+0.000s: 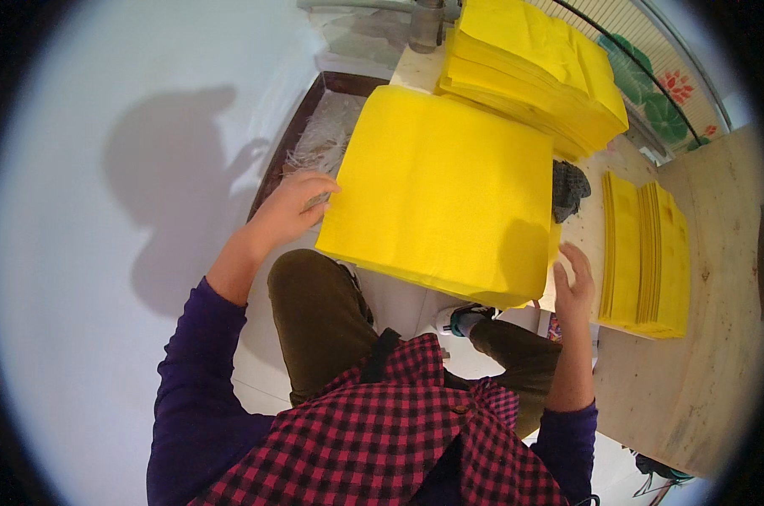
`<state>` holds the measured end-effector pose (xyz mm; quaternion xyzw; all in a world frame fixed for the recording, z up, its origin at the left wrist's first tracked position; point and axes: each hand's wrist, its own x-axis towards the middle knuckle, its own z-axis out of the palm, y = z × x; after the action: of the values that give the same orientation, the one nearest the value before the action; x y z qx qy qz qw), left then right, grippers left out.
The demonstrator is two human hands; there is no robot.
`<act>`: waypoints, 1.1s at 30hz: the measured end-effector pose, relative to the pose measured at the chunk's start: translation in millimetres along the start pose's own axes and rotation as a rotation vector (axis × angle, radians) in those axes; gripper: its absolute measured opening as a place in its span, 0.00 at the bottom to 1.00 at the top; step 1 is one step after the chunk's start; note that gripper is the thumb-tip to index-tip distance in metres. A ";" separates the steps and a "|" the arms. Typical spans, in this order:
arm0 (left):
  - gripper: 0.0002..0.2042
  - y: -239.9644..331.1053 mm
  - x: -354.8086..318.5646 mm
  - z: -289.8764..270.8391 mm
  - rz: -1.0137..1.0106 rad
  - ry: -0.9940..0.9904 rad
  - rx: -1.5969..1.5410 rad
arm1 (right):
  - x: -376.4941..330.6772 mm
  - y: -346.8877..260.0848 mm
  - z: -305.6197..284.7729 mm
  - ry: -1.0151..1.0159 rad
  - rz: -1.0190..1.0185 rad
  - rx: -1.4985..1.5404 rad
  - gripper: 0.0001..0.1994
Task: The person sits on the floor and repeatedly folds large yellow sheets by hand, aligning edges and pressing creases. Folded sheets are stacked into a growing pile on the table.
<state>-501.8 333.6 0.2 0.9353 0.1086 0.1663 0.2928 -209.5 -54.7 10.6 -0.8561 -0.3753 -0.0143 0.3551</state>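
Observation:
A large stack of yellow felt-like sheets (441, 190) lies before me at the table's edge, its near side jutting out over my knees. At its left edge, the fingertips of my left hand (296, 207) touch the side, with a gap between thumb and fingers. My right hand (574, 285) is beside the lower right corner, fingers apart and curved, holding nothing. Whether its fingertips touch the sheets I cannot tell. Behind lies a second, thick yellow stack (534, 72), slightly fanned.
To the right, several folded yellow bundles (645, 253) stand on the pale wooden table (702, 337). A dark grey cloth (570, 191) lies between the stacks. A brown-edged tray (268, 181) is at the left by the white wall (78, 295). A metal cylinder (426, 25) stands at the back.

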 end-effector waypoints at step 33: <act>0.08 -7.7 -11.7 16.9 0.147 0.061 0.156 | -97.3 11.3 -27.9 0.065 0.284 0.089 0.10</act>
<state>-507.1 327.6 -20.3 0.9553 0.0614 0.2066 0.2026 -265.3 -138.7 -3.6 -0.8830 -0.2390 0.0249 0.4032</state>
